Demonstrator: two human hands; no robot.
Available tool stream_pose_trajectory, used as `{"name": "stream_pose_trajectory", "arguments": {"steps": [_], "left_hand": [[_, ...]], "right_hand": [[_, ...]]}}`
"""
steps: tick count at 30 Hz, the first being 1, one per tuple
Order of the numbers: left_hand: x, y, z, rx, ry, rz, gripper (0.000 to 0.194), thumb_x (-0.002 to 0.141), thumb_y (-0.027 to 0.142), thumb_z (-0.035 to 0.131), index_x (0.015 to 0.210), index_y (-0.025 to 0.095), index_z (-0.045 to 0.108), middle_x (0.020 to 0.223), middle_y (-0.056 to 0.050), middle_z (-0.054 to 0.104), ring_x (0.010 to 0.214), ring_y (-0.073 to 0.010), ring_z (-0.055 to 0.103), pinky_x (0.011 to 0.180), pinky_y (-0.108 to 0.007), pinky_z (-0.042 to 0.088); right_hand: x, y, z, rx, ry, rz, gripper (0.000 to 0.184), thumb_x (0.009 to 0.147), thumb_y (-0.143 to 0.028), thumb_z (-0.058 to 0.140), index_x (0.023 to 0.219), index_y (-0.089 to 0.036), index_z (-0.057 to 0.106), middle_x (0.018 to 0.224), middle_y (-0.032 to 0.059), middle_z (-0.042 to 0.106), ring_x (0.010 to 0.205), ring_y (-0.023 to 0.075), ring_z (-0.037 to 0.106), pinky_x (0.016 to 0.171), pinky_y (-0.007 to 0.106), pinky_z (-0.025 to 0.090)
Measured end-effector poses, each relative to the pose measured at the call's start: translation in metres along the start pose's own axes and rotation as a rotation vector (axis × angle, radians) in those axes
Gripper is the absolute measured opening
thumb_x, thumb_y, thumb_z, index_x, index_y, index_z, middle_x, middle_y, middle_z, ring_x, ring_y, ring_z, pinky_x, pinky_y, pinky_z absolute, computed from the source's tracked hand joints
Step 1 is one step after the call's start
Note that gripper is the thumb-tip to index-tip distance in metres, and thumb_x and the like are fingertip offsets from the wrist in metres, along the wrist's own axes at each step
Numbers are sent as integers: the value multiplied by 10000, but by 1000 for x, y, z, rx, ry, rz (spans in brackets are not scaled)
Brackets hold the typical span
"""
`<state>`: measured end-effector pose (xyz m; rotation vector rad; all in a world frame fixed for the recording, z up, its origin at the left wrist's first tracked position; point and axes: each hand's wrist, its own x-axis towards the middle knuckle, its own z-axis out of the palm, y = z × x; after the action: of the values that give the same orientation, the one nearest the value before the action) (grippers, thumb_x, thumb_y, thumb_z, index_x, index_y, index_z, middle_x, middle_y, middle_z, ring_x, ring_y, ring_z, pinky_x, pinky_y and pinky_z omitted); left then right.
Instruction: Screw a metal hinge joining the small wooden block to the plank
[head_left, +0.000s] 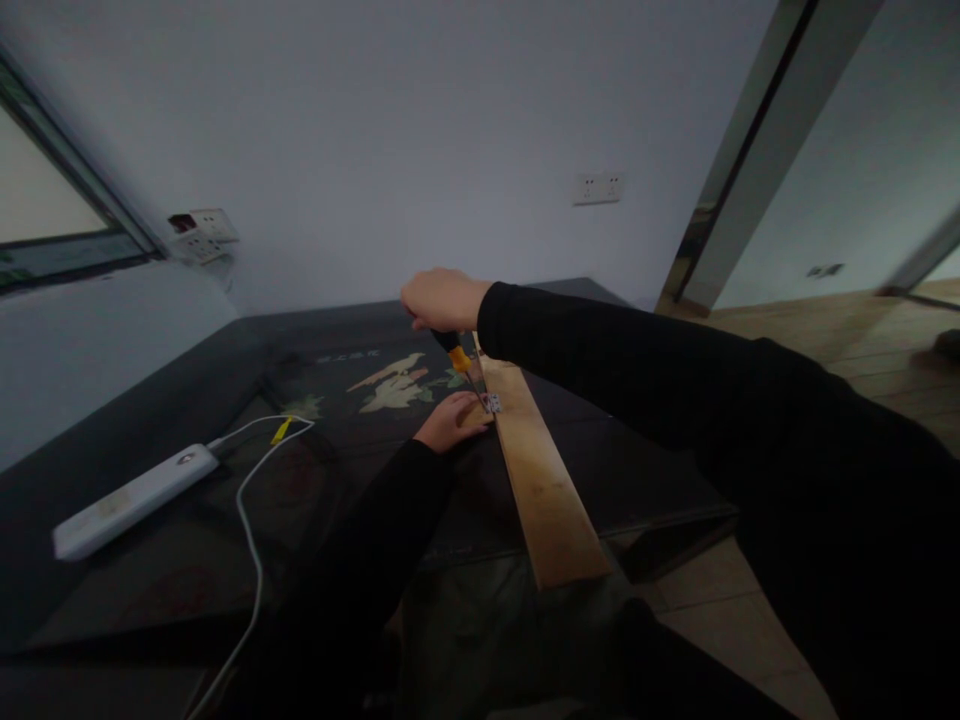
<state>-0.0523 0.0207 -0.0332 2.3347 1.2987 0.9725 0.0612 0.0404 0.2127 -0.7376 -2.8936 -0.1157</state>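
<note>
My right hand is wrapped round the handle of a black and yellow screwdriver. The screwdriver slants down, and its tip is at a small silver hinge. This hinge lies across the left edge of a long wooden board and a smaller wooden piece. Thumb and fingers of my left hand grip the small wooden piece beside the board. Whether a screw sits under the tip is too small to tell.
The dark table bears a bird-and-flower pattern. A white power strip lies at the left, its cable running toward me with a yellow tag. The long board's near end juts past the table edge. A wall stands behind.
</note>
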Motion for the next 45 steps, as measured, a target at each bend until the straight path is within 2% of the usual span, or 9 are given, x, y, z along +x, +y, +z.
{"name": "stream_pose_trajectory", "arguments": {"steps": [3, 11, 19, 22, 26, 29, 36, 39, 45], "left_hand": [[0, -2, 1, 1, 6, -5, 544, 753, 397, 741, 1224, 155, 617, 1230, -149, 622, 1180, -285, 567, 1073, -476, 406], [0, 2, -1, -8, 6, 41, 550, 765, 373, 734, 1262, 182, 599, 1275, -131, 617, 1205, -288, 566, 1075, -472, 419], [3, 8, -3, 2, -6, 25, 543, 758, 351, 743, 1260, 192, 609, 1281, -125, 621, 1204, -290, 572, 1077, -474, 419], [3, 8, -3, 1, -2, 21, 545, 760, 354, 742, 1265, 199, 606, 1268, -119, 626, 1192, -284, 577, 1075, -474, 422], [2, 7, -3, 4, 13, 26, 539, 753, 363, 750, 1245, 189, 614, 1245, -120, 635, 1183, -284, 583, 1075, -470, 425], [2, 7, -3, 2, 21, 40, 540, 761, 369, 744, 1247, 177, 608, 1253, -128, 630, 1183, -281, 584, 1074, -456, 430], [2, 4, -1, 18, 26, 14, 528, 752, 375, 749, 1230, 196, 614, 1268, -116, 621, 1203, -292, 570, 1077, -459, 431], [2, 5, 0, 14, 28, 7, 548, 750, 363, 752, 1247, 185, 602, 1267, -125, 622, 1200, -298, 572, 1077, -476, 427], [1, 12, 0, 1, 40, -1, 526, 737, 315, 763, 1223, 178, 614, 1240, -128, 641, 1167, -287, 593, 1073, -476, 429]], "right_hand": [[-4, -7, -3, -80, 18, 31, 240, 828, -214, 662, 996, -52, 715, 938, 178, 698, 987, 279, 653, 834, 363, 472], [-3, -26, -17, 25, -373, -25, 314, 823, -97, 605, 1126, -82, 685, 818, 56, 700, 770, 169, 667, 741, 312, 485], [-4, -25, 10, -235, 61, -75, 377, 882, -413, 601, 1064, -100, 703, 1031, 189, 701, 1030, 287, 645, 825, 375, 476], [-1, -25, 10, -193, -45, -85, 445, 917, -458, 524, 1065, -79, 704, 1039, 191, 698, 996, 270, 649, 802, 361, 476], [1, -27, 0, -99, -234, -181, 270, 890, -237, 575, 1081, -101, 707, 1032, 123, 707, 932, 193, 650, 792, 296, 460], [-1, -28, -2, -83, -161, -199, 262, 852, -150, 609, 1095, -153, 706, 1062, 103, 706, 961, 195, 650, 791, 291, 456], [-8, -29, 15, -244, 97, -96, 332, 901, -385, 579, 1017, -102, 709, 985, 164, 705, 977, 262, 655, 809, 354, 466], [-6, -28, 12, -208, 0, -86, 372, 907, -418, 555, 1047, -107, 703, 1026, 158, 695, 949, 242, 651, 790, 342, 471], [-8, -32, -7, -92, -254, -224, 294, 839, -117, 585, 1111, -122, 694, 1041, 83, 696, 924, 163, 626, 788, 280, 446]]}}
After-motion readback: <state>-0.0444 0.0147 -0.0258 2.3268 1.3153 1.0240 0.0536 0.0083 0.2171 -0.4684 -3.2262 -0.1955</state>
